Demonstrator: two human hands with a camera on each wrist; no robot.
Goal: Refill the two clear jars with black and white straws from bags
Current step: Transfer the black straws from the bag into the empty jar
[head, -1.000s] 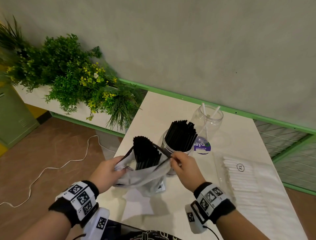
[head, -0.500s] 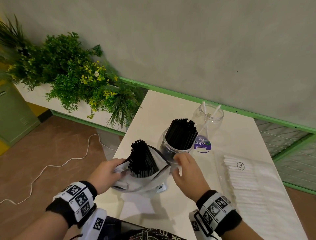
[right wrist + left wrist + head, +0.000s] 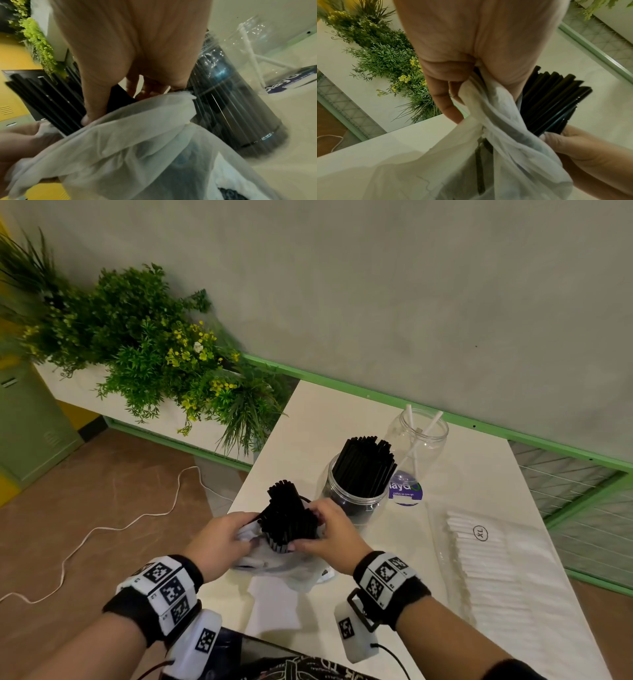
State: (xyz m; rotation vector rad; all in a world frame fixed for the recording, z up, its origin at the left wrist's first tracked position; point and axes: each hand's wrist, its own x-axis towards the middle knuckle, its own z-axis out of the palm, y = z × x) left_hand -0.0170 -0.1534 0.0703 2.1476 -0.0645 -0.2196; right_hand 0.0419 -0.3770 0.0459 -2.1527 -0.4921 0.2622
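The right hand [image 3: 327, 534] curls round the black straws [image 3: 287, 518] standing in the thin white bag [image 3: 274, 563] on the bench [image 3: 479, 481], while the left hand [image 3: 219, 537] pinches the bag's limp edge; light, stiff, slippery straws probably want gripping mid-bundle

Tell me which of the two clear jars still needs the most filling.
The far jar by the wall: it holds only two white straws, leaning crossed. The near jar, just beyond the right hand, is packed with black straws.
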